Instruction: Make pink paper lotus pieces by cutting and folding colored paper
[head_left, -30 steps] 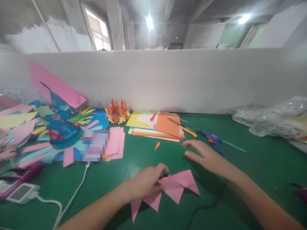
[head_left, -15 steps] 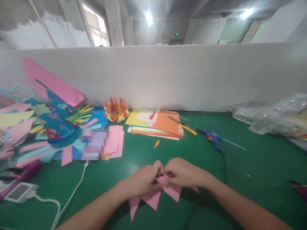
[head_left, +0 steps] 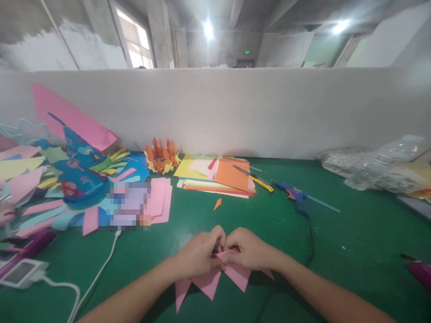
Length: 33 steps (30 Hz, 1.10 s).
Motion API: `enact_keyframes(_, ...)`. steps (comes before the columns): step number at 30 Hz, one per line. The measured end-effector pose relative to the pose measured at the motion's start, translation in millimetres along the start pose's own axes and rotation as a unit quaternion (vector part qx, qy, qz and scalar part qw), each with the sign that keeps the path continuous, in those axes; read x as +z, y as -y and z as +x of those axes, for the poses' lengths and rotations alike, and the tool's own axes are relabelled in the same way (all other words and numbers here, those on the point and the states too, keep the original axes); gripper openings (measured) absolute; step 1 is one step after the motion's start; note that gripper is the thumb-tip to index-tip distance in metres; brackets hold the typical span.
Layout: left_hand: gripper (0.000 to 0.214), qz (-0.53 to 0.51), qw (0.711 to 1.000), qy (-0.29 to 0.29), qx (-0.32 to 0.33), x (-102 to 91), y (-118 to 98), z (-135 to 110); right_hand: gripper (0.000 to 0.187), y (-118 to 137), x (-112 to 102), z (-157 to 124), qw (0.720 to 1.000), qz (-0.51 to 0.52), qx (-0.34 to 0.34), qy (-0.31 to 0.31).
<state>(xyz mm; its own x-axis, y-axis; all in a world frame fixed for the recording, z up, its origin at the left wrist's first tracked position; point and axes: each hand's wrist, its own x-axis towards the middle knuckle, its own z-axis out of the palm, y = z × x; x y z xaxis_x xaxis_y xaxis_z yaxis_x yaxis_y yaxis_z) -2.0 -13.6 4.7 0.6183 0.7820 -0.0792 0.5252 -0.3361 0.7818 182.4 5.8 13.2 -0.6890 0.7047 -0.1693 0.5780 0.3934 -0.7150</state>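
Observation:
A strip of pink paper with large pointed triangles (head_left: pixel 208 285) is held low over the green table, its points hanging toward me. My left hand (head_left: pixel 198 256) is closed on its left part, thumb and fingers pinching near the middle. Right beside it, my right hand (head_left: pixel 251 252) pinches the same pink paper, the fingertips of both hands almost meeting. The fingers cover the strip's upper edge. A small orange paper diamond (head_left: pixel 217 204) lies on the table beyond my hands.
Coloured paper sheets (head_left: pixel 232 175), a yellow utility knife (head_left: pixel 262 182) and a blue glue gun (head_left: pixel 292 195) with its cord lie ahead. An orange paper crown (head_left: pixel 162 157), a blue cone hat (head_left: pixel 84 184) and a white cable (head_left: pixel 101 273) are leftward. A plastic bottle (head_left: pixel 380 163) lies right.
The whole view has shifted slightly. Both hands stay pinched on the pink paper, with the right fingers slightly repositioned near the middle.

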Motion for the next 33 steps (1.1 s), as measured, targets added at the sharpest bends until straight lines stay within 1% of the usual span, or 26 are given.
enact_keyframes(3,0.036,-0.007,1.000,-0.008,-0.006,1.3,-0.4,1.4,0.032,-1.3,0.8,0.0,1.000,0.006,-0.007,0.001)
enact_keyframes(10,0.038,-0.023,1.000,-0.012,-0.011,4.5,-0.3,2.0,0.040,-5.0,3.6,0.3,0.999,0.015,-0.030,-0.002)
enact_keyframes(13,0.037,-0.037,0.999,-0.013,-0.015,4.2,2.6,1.9,0.035,-2.1,2.4,0.1,1.000,-0.013,-0.027,0.003)
enact_keyframes(16,0.034,-0.060,0.998,-0.021,-0.015,1.3,6.6,3.4,0.027,2.5,-9.1,-0.6,0.998,-0.059,0.000,0.014)
enact_keyframes(18,0.034,-0.117,0.993,-0.018,-0.012,-1.9,9.5,5.4,0.022,3.5,-24.7,-1.5,0.999,-0.047,0.009,0.004)
enact_keyframes(19,0.034,-0.164,0.986,-0.012,-0.010,-3.7,10.6,6.5,0.020,2.3,-34.2,-1.7,1.000,-0.012,0.003,-0.014)
enact_keyframes(20,0.034,-0.219,0.976,-0.008,-0.007,-5.7,11.3,7.5,0.022,-0.5,-43.9,-1.7,0.998,0.033,-0.004,-0.048)
enact_keyframes(21,0.036,-0.278,0.960,-0.007,-0.005,-7.8,11.6,8.4,0.027,-4.9,-53.1,-1.2,0.992,0.088,-0.012,-0.091)
enact_keyframes(22,0.038,-0.334,0.942,-0.014,-0.006,-9.9,11.2,9.1,0.034,-10.7,-60.9,-0.2,0.979,0.153,-0.019,-0.136)
enact_keyframes(23,0.040,-0.385,0.922,-0.027,-0.008,-11.9,10.3,9.8,0.041,-17.6,-66.6,1.4,0.956,0.226,-0.019,-0.185)
enact_keyframes(24,0.043,-0.431,0.901,-0.045,-0.015,-13.6,8.8,10.5,0.046,-24.9,-69.5,3.5,0.922,0.306,-0.009,-0.237)
enact_keyframes(25,0.046,-0.472,0.879,-0.063,-0.024,-14.9,6.9,11.2,0.048,-31.7,-69.5,6.0,0.892,0.376,0.003,-0.250)
enact_keyframes(26,0.048,-0.510,0.856,-0.079,-0.036,-15.8,4.9,12.1,0.046,-37.2,-66.5,8.7,0.874,0.423,0.013,-0.240)
enact_keyframes(28,0.053,-0.569,0.814,-0.101,-0.058,-15.8,1.3,14.4,0.043,-41.8,-53.7,14.0,0.879,0.434,0.025,-0.196)
enact_keyframes(29,0.055,-0.587,0.799,-0.112,-0.063,-14.9,0.1,15.7,0.044,-40.5,-45.3,16.3,0.884,0.437,0.029,-0.160)
enact_keyframes(30,0.056,-0.598,0.789,-0.124,-0.064,-13.7,-0.5,17.0,0.043,-37.1,-36.6,18.2,0.890,0.442,0.031,-0.110)
enact_keyframes(31,0.055,-0.602,0.784,-0.138,-0.060,-12.1,-0.7,18.1,0.040,-32.4,-28.4,19.8,0.891,0.447,0.024,-0.077)
enact_keyframes(33,0.053,-0.597,0.784,-0.162,-0.050,-8.5,-0.2,19.5,0.039,-21.6,-15.4,22.4,0.885,0.463,0.009,-0.053)
